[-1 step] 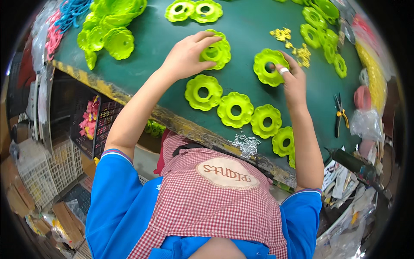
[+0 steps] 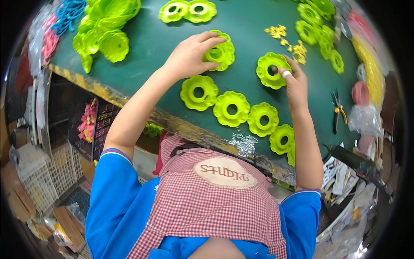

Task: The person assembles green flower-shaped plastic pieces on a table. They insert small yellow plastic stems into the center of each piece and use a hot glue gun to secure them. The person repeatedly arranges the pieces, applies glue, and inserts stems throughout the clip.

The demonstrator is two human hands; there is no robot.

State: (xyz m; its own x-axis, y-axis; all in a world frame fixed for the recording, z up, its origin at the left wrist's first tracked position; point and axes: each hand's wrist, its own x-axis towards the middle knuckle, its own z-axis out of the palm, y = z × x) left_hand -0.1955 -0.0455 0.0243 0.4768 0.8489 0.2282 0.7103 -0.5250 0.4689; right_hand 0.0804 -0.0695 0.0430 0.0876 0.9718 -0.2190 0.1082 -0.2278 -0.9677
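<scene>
My left hand [image 2: 189, 56] is closed round the left side of a lime-green flower-shaped plastic disc [image 2: 228, 48] with a central hole, fingers above and thumb below. Over to the right, my right hand [image 2: 296, 84] grips a second such disc [image 2: 264, 71] by its right edge. One digit with a white band reaches toward that disc's hole. Between my forearms a curved row of similar green discs [image 2: 222, 115] lies on the green tabletop [image 2: 146, 64]. Small yellow pieces [image 2: 298, 52] lie just beyond my right hand.
Stacked green discs [image 2: 114, 45] stand at the far left beside blue cords [image 2: 69, 17] and pink ones. Two joined discs [image 2: 174, 12] lie at the back. Silvery screws or pins [image 2: 243, 145] sit by the near edge. Pliers [image 2: 337, 113] and a pink tape roll [image 2: 360, 93] are at right.
Both hands have shifted slightly to the right over the tabletop, each still gripping its disc. The camera view has moved a little; the row of discs looks unchanged.
</scene>
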